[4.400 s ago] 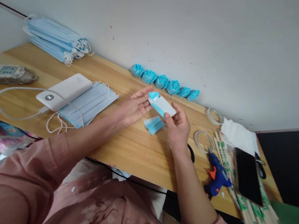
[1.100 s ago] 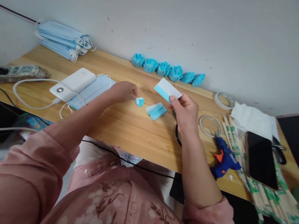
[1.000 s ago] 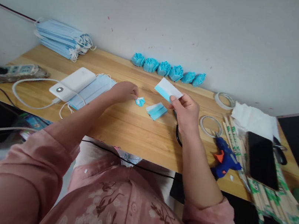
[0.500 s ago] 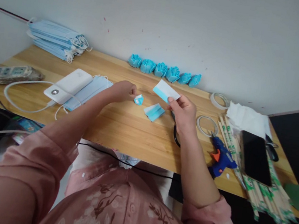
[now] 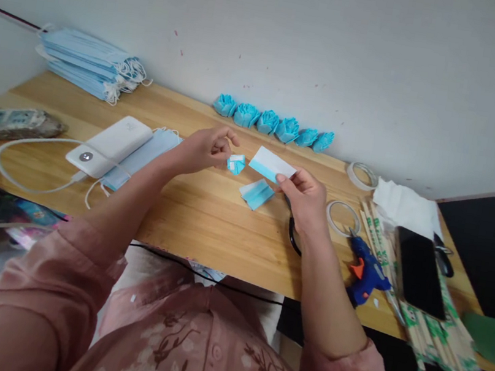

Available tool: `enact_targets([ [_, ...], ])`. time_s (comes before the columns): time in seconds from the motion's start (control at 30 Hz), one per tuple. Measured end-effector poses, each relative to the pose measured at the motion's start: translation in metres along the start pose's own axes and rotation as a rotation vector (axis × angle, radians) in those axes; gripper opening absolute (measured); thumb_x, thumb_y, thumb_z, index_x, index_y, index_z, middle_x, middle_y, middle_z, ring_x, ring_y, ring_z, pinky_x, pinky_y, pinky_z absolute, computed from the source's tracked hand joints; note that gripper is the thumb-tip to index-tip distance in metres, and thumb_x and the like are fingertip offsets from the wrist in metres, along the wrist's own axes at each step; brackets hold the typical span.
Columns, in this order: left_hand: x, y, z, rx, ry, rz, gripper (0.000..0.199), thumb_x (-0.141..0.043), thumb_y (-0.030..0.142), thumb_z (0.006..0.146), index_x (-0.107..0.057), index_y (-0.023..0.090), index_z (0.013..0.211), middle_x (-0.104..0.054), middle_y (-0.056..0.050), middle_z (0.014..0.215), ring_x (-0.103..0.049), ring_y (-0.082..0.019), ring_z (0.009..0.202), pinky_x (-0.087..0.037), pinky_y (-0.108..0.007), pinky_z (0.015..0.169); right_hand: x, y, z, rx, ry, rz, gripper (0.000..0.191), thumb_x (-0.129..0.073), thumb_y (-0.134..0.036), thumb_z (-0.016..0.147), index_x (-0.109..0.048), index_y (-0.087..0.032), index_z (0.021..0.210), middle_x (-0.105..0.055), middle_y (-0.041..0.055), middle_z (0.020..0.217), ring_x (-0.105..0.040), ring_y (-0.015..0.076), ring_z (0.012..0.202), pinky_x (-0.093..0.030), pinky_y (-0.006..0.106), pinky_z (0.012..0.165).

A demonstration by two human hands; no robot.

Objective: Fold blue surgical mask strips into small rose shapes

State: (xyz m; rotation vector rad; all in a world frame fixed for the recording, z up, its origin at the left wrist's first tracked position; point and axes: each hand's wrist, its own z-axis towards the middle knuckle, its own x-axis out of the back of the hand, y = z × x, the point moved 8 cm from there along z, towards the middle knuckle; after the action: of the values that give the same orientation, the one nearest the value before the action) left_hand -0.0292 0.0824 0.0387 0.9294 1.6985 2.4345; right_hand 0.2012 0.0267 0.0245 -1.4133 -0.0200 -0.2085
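My left hand (image 5: 212, 148) pinches a small folded blue-and-white piece (image 5: 235, 164) at its fingertips, its index finger lifted. In my right hand (image 5: 308, 196), thumb on top, is a flat rectangular piece of mask fabric (image 5: 272, 164), white with a blue band along its lower edge. On the table just below it lies another creased blue piece of fabric (image 5: 256, 194). A pair of scissors (image 5: 294, 237) with black handles is partly hidden under my right hand and wrist.
Several blue fabric roses (image 5: 267, 121) line the wall. To the left are stacked face masks (image 5: 86, 62), a white power bank (image 5: 112, 143) with its cable, and a power strip (image 5: 12, 122). On the right lie tape rolls (image 5: 343, 218), a glue gun (image 5: 365, 271), a phone (image 5: 421, 270) and wrapped sticks (image 5: 443, 336).
My left hand's index finger has straightened upward, and the small folded piece has risen slightly with the hand. My right hand's rectangle has tipped a little flatter. The view has shifted slightly.
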Motion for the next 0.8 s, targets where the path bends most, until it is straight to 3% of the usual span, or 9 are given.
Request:
enact_targets([
  [0.27, 0.002, 0.015, -0.007, -0.175, 0.031, -0.004, 0.029, -0.060, 0.021, 0.086, -0.054, 0.019, 0.114, -0.059, 0.005, 0.071, -0.055, -0.010, 0.062, -0.038, -0.023, 0.061, -0.014, -0.003, -0.007, 0.023, -0.136, -0.014, 0.040, -0.084, -0.041, 0.072, -0.075, -0.027, 0.109, -0.071, -0.0019, 0.083, -0.062, 0.0141, 0.072, -0.056, 0.030, 0.070],
  [0.5, -0.005, 0.020, -0.012, -0.095, -0.036, -0.015, 0.034, -0.056, 0.021, 0.087, -0.053, 0.019, 0.121, -0.062, 0.003, 0.076, -0.062, -0.013, 0.070, -0.046, -0.026, 0.071, -0.019, -0.002, -0.009, 0.047, -0.173, -0.105, 0.045, -0.082, -0.039, 0.076, -0.072, -0.028, 0.119, -0.068, -0.0026, 0.080, -0.061, 0.0147, 0.071, -0.054, 0.032, 0.070],
  [0.8, -0.006, 0.021, -0.012, -0.097, -0.048, -0.036, 0.039, -0.057, 0.022, 0.088, -0.052, 0.018, 0.126, -0.063, 0.002, 0.077, -0.063, -0.013, 0.071, -0.047, -0.025, 0.071, -0.020, -0.006, -0.009, 0.082, -0.185, -0.182, 0.047, -0.077, -0.037, 0.080, -0.068, -0.029, 0.125, -0.062, -0.0040, 0.075, -0.056, 0.0146, 0.066, -0.050, 0.032, 0.066],
])
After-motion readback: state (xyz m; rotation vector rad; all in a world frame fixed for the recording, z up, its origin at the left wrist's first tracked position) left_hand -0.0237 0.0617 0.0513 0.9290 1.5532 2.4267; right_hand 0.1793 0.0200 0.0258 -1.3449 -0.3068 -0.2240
